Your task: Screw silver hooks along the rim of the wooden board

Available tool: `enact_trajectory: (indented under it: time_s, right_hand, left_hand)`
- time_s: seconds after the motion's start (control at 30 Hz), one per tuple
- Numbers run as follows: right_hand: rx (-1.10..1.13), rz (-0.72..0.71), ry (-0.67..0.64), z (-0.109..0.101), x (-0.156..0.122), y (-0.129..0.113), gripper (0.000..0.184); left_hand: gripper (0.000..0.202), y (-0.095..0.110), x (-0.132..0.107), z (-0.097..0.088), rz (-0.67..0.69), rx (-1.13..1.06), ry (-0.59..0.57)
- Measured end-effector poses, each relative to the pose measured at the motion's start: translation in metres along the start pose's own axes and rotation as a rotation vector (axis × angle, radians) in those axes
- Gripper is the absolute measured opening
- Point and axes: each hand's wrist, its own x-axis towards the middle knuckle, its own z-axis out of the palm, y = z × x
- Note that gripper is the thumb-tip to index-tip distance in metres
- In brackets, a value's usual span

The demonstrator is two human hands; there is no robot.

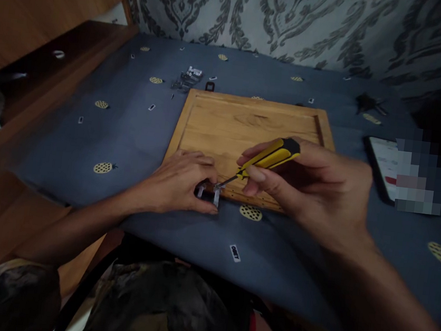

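Observation:
A wooden panel with a raised rim lies flat on the cloth-covered surface. At its near edge my left hand is closed around a small metal bracket, thumb below and fingers above. The bracket sticks out past the edge, partly hidden by the fingers. My right hand grips a yellow and black screwdriver, tilted down to the left. Its tip meets the bracket near the panel's edge; a screw there is too small to make out.
Loose metal hardware lies behind the panel, beside a small dark square piece. A phone rests at the right, with a dark object farther back. Patterned fabric hangs along the back. Wooden furniture stands at the left.

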Motion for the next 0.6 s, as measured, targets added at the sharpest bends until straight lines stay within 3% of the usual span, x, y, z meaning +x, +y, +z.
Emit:
enact_trajectory:
  time_s: [0.23,0.33,0.5,0.6]
  right_hand:
    - [-0.154,-0.062,0.124,0.008,-0.004,0.01,0.034]
    - [-0.168,-0.105,0.133,0.007,-0.004,0.008,0.03]
    - [-0.159,-0.228,0.29,0.007,-0.002,-0.002,0.015]
    - [-0.154,-0.235,0.282,0.008,-0.001,0.0,0.017]
  left_hand:
    - [0.034,0.001,0.0,0.0,-0.024,-0.004,-0.018]
    - [0.033,0.002,0.001,0.0,-0.028,-0.016,-0.011]
    - [0.032,0.003,0.001,-0.002,-0.013,-0.029,-0.004]
    - [0.031,0.003,0.001,-0.003,-0.031,-0.027,-0.011]
